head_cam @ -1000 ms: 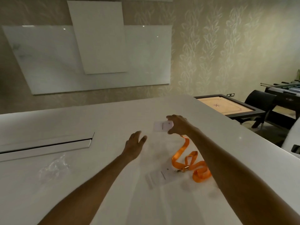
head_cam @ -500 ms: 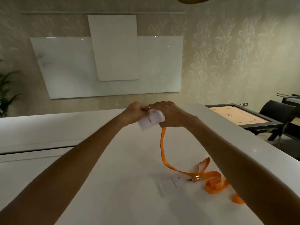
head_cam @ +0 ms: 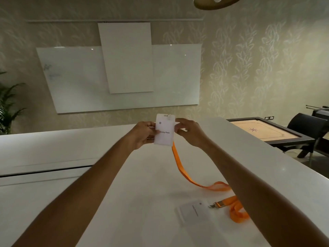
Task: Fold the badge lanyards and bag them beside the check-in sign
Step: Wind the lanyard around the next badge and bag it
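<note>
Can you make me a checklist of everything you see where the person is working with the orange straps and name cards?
Surface: white table, long slot at its left.
Job's things: held badge upright, orange lanyard trailing down; second badge flat, clipped to second lanyard.
Clutter: nothing seen.
Hands: left hand and right hand pinch the held badge's sides.
Cables: nothing seen.
Surroundings: whiteboard, carrom board, plant, black chair.

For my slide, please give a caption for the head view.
Both hands, left and right, hold a badge upright; its orange lanyard trails onto the white table.
</note>
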Demonstrator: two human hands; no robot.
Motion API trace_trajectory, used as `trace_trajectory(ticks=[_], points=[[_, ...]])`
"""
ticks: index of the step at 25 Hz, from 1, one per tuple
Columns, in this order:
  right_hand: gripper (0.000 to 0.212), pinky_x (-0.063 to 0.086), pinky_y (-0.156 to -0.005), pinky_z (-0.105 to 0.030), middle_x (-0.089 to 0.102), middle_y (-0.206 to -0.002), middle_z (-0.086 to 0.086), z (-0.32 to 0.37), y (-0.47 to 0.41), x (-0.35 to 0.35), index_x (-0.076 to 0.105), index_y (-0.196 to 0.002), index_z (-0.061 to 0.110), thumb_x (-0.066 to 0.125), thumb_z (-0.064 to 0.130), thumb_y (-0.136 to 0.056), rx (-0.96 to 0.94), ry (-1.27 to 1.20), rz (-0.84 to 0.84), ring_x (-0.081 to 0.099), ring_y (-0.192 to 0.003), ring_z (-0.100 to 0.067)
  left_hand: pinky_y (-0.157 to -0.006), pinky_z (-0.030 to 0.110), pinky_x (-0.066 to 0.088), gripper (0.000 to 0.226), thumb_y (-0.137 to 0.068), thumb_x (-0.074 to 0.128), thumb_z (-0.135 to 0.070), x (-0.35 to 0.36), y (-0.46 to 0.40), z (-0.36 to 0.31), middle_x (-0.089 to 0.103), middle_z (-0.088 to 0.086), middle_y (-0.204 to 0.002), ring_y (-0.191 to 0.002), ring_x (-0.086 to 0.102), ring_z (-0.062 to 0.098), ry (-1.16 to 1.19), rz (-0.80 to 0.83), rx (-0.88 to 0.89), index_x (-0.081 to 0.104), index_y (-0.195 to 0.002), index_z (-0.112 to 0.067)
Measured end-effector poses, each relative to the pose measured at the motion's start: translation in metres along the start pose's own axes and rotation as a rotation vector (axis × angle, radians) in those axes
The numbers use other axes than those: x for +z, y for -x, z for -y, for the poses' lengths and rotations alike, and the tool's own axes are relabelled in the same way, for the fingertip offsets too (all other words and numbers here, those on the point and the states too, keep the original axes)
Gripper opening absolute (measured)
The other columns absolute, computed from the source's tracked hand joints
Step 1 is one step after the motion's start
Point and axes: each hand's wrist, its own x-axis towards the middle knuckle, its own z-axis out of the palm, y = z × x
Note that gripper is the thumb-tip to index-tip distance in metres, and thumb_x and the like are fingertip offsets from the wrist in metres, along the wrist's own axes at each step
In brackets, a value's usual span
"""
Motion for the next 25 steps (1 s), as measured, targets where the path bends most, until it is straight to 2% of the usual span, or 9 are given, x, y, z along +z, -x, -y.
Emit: trace_trajectory(ticks=[2,4,7,10,13,16,18,20,25], points=[[0.034,0.049,-0.090,-0.033,0.074,-0.091,0.004,-0.006,-0.001,0.002,0.063,-0.119,0.014,0.063,0.007,-0.086,0.060,-0.146,-0.039,0.065,-0.094,-0.013,-0.087,0.040,0.054,0.024,-0.086,0.057,0.006,0.007,-0.004,0.002,0.068,0.014,-0.106,-0.099,0.066,0.028,0.071,0.026,0.017,0.061,-0.106,-0.005],[0.030,0.051,-0.090,-0.036,0.072,-0.099,-0.004,-0.006,0.002,0.004,0.065,-0.114,0.009,0.061,-0.002,-0.086,0.057,-0.316,-0.031,0.066,-0.096,-0.021,-0.084,0.039,0.056,0.027,-0.085,0.057,0.008,0.016,-0.006,0.002,0.069,0.012,-0.105,-0.100,0.067,0.027,0.128,0.047,0.039,0.061,-0.108,-0.006],[0.032,0.055,-0.086,-0.033,0.066,-0.110,-0.012,0.001,0.009,0.004,0.061,-0.117,0.005,0.055,-0.007,-0.089,0.019,-0.570,0.080,0.066,-0.095,-0.018,-0.073,0.034,0.059,0.032,-0.084,0.059,0.009,0.028,-0.006,-0.002,0.071,0.008,-0.104,-0.094,0.069,0.023,0.180,0.055,0.072,0.062,-0.111,-0.009],[0.035,0.055,-0.082,-0.027,0.064,-0.113,-0.016,0.004,0.014,-0.001,0.056,-0.123,-0.005,0.053,-0.010,-0.088,0.022,-0.746,0.127,0.068,-0.093,-0.015,-0.068,0.032,0.059,0.028,-0.083,0.060,0.008,0.036,-0.005,-0.006,0.071,0.009,-0.102,-0.089,0.071,0.022,0.225,0.033,0.095,0.064,-0.106,-0.007],[0.039,0.055,-0.087,-0.033,0.065,-0.110,-0.017,0.003,0.019,-0.001,0.056,-0.122,-0.011,0.054,-0.014,-0.083,0.073,-0.766,0.104,0.065,-0.094,-0.024,-0.067,0.032,0.059,0.024,-0.084,0.059,0.008,0.040,-0.005,-0.009,0.071,0.009,-0.099,-0.088,0.071,0.023,0.223,-0.006,0.110,0.064,-0.102,-0.007],[0.021,0.051,-0.065,-0.025,0.065,-0.081,-0.013,0.002,0.024,0.008,0.065,-0.101,-0.011,0.055,-0.014,-0.082,0.153,-0.684,-0.002,0.060,-0.070,-0.020,-0.068,0.033,0.059,0.023,-0.085,0.059,0.006,0.039,-0.006,-0.014,0.070,0.009,-0.104,-0.094,0.069,0.025,0.245,-0.052,0.129,0.065,-0.102,-0.008],[0.012,0.047,-0.058,-0.023,0.062,-0.068,-0.012,-0.001,0.026,0.015,0.067,-0.089,-0.005,0.056,-0.007,-0.087,0.192,-0.657,-0.068,0.058,-0.060,-0.017,-0.067,0.032,0.059,0.022,-0.086,0.059,0.006,0.039,-0.008,-0.018,0.070,0.009,-0.105,-0.095,0.068,0.026,0.252,-0.094,0.135,0.065,-0.099,-0.010],[0.013,0.049,-0.057,-0.023,0.060,-0.065,-0.011,-0.004,0.027,0.021,0.068,-0.084,-0.003,0.056,-0.005,-0.088,0.227,-0.688,-0.104,0.058,-0.055,-0.015,-0.070,0.034,0.058,0.023,-0.086,0.058,0.007,0.039,-0.010,-0.021,0.069,0.009,-0.105,-0.096,0.067,0.027,0.254,-0.142,0.141,0.065,-0.100,-0.010],[0.015,0.052,-0.055,-0.035,0.055,-0.062,-0.010,-0.008,0.029,0.036,0.067,-0.082,-0.002,0.055,-0.002,-0.090,0.261,-0.717,-0.086,0.054,-0.050,-0.022,-0.073,0.036,0.057,0.025,-0.086,0.057,0.008,0.042,-0.020,-0.027,0.068,0.009,-0.106,-0.096,0.066,0.026,0.309,-0.224,0.164,0.064,-0.104,-0.008]])
